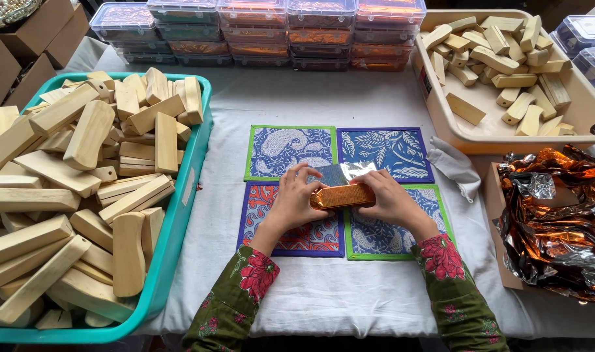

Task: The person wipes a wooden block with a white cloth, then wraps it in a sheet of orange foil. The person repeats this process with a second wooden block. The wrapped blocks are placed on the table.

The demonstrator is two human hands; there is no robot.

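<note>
Foil-wrapped block [342,195] lies with its long axis running left to right across your body, low over the four patterned mats [291,151] on the tabletop. Your left hand [296,199] clasps its left end, your right hand [388,199] its right; both sit equally close.

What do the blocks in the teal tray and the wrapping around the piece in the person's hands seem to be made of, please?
The blocks look like pale unfinished wood: matte, with faint grain. The wrapping looks like thin metallic foil, copper-orange outside and silver inside, since it creases and glints. Both the left hand and right hand hold it.
</note>
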